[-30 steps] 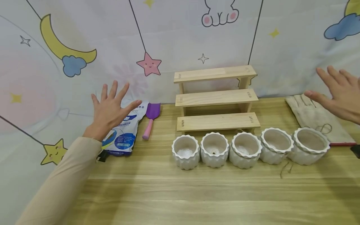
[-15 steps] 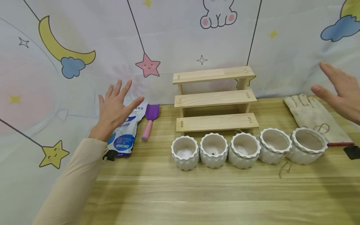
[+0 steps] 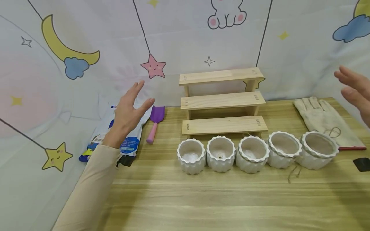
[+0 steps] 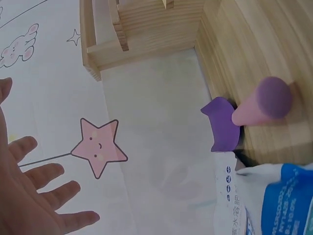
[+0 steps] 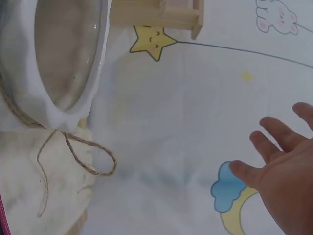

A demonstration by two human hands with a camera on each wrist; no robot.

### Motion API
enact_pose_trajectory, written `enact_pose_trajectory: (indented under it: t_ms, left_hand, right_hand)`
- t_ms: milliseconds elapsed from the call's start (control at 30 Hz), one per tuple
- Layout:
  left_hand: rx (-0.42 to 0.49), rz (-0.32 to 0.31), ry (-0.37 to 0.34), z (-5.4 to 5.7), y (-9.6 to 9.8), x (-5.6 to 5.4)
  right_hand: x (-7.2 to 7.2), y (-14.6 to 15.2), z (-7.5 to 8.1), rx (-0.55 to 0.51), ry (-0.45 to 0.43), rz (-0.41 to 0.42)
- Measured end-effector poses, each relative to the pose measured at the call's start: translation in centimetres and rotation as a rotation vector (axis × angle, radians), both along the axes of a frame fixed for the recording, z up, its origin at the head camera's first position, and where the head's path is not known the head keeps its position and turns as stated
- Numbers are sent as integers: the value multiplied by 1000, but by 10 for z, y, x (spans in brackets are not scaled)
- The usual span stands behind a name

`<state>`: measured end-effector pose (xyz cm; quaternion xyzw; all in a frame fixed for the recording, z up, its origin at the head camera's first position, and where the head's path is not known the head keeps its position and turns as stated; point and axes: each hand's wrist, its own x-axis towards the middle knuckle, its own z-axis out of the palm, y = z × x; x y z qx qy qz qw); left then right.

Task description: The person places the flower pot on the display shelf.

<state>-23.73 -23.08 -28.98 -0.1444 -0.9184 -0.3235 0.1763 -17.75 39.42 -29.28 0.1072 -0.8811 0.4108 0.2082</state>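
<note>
My left hand (image 3: 127, 112) hovers over a blue and white printed bag (image 3: 131, 142), fingers extended and holding nothing. Just right of that bag lies a small shovel (image 3: 154, 126) with a purple blade and pink handle. At the right edge of the head view, my right hand (image 3: 356, 91) is raised near a pale work glove (image 3: 326, 118), with nothing in it; the right wrist view shows its fingers spread. Several white scalloped flower pots (image 3: 190, 157) stand in a row, some with twine (image 5: 100, 161) tied round them.
A three-step wooden stand (image 3: 224, 125) is behind the pots, close to the printed cloth backdrop (image 3: 115, 32). All of it rests on a wood-grain table (image 3: 214, 202). A black object (image 3: 362, 164) shows at the right edge.
My left hand has shifted to the right and turned more edge-on, uncovering more of the bag. The right hand has moved rightward and turned too. Pots, stand and shovel stay put.
</note>
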Motion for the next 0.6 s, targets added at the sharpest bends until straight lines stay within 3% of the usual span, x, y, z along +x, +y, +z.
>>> enact_pose_trajectory:
  t_ms: [200, 433, 600]
  left_hand:
    - [101, -37, -16, -14, 10, -2]
    - [223, -54, -53, -25, 18, -1]
    - [312, -81, -70, -34, 25, -3]
  right_hand:
    - [7, 0, -6, -85, 93, 17]
    - [4, 19, -22, -129, 88, 56]
    - [1, 35, -36, -175, 39, 194]
